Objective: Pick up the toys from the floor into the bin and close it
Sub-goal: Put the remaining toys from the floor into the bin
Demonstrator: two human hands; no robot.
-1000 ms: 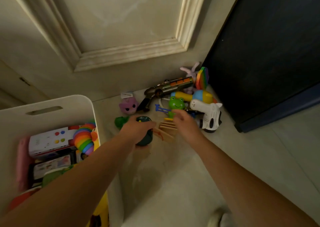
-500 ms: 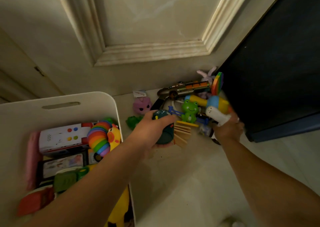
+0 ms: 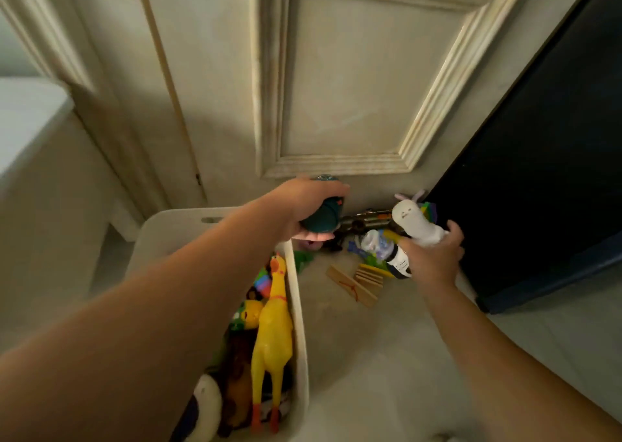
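Observation:
My left hand (image 3: 304, 202) grips a dark teal rounded toy (image 3: 322, 217), raised just past the far right corner of the white bin (image 3: 300, 307). The bin holds a yellow rubber chicken (image 3: 271, 327) and several other toys; my left forearm hides much of its inside. My right hand (image 3: 432, 256) holds a white toy gun (image 3: 415, 226) lifted above the pile by the door. Still on the floor lie thin wooden sticks (image 3: 356, 280), a long toy blaster (image 3: 365, 219), a green toy (image 3: 303, 259), a clear wrapped toy (image 3: 375, 241) and a rainbow toy (image 3: 429, 211).
A panelled door (image 3: 336, 81) stands straight ahead. A dark cabinet (image 3: 538, 172) fills the right side, its base close to my right hand. Pale floor (image 3: 370, 357) spreads between the bin and the cabinet. A white surface (image 3: 27, 115) sits at the far left.
Both hands have risen off the floor: the left carries the teal toy up toward the bin, the right has taken hold of the white toy gun and lifted it. The view tilted upward.

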